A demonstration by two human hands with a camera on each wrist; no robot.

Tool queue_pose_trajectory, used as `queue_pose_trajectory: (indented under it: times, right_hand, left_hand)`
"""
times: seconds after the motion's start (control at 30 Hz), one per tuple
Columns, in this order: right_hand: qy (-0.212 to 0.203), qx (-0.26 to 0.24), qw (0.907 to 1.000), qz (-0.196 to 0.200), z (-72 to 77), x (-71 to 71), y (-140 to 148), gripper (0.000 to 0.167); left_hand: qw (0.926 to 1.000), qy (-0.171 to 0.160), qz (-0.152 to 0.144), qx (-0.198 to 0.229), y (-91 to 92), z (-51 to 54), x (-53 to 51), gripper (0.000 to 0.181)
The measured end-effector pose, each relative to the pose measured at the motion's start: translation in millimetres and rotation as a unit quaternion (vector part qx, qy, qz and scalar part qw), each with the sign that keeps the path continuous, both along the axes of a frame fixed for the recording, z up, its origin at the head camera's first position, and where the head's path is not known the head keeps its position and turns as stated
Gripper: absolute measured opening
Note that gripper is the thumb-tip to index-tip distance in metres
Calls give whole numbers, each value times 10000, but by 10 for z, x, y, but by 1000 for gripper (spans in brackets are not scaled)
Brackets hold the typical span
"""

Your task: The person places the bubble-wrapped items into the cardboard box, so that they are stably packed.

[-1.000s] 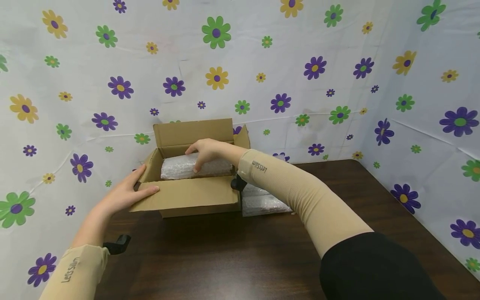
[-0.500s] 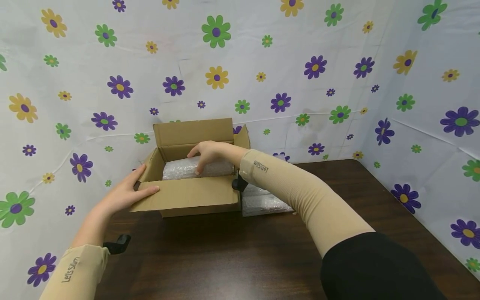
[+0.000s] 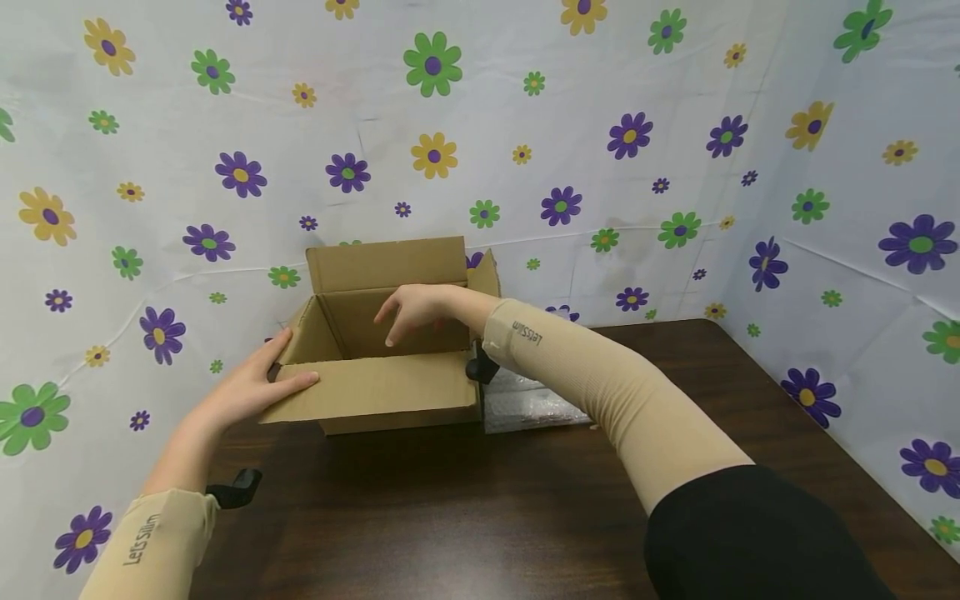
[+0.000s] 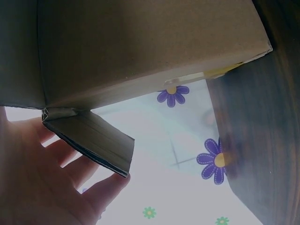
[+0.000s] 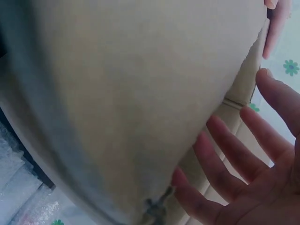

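Note:
An open cardboard box (image 3: 382, 387) stands on the table with its flaps spread. At its left corner my left hand (image 3: 251, 383) grips the cardboard, thumb over the front flap and fingers outside. The left wrist view has those fingers behind a side flap (image 4: 96, 138). My right hand (image 3: 420, 310) hovers over the box opening, fingers spread and holding nothing. In the right wrist view a large blurred flap (image 5: 131, 93) lies in front of its fingers. The box bottom and whatever lies there are hidden behind the front flap.
Bubble-wrapped packages (image 3: 528, 408) lie on the table against the box's right side, partly covered by the right forearm. The dark wooden table (image 3: 450, 517) meets a white flower-printed sheet (image 3: 510, 108) at the back and right.
The bubble-wrapped package under my right hand has gone down into the box, out of sight. My right hand has let go of it and stays above the opening. The left hand is unmoved.

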State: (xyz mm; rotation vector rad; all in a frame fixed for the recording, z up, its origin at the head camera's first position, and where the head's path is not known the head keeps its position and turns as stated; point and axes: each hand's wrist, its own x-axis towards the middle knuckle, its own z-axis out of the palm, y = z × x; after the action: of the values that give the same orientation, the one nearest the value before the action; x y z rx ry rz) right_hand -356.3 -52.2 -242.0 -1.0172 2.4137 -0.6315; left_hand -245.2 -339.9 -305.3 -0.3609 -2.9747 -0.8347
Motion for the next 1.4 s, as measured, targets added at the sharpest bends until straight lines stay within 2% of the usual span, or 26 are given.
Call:
queue_pose_trajectory:
  times: [0.23,0.47,0.57,0.7,0.83,0.97,1.17,1.4]
  right_hand:
    - [-267,23,9995,-147,25,-3,57,50]
    - [-553,-235,9982,-94,172,-66,220,51]
    - [-509,-335,9981,-14,273,-83,310,50]
    - [-285,-708,9970,121,491,-82,483,50]
    - [-79,-1315,9913,40,723,-40,762,47]
    - [27,-1563,9876,-119,839,35,1078,46]
    - [51,-1644,9859,-295,787,148,1507,47]
    - [59,-1831,9819,-485,492,326,1954,47]
  left_hand:
    - [10000,50,-62,39,10,6,2,98]
    - [9999,25,-118,122,3,7,-7,98]
    - [9998,33,-150,133,-4,6,-15,98]
    - [9998,34,-154,123,-16,5,-17,98]
    - [9998,10,-143,99,-19,4,-20,98]
    - [9999,-1,-134,85,-17,2,-25,97]
    - [9999,-30,-122,25,-17,-4,-26,97]
    - [9999,-67,-96,-9,-9,9,-27,96]
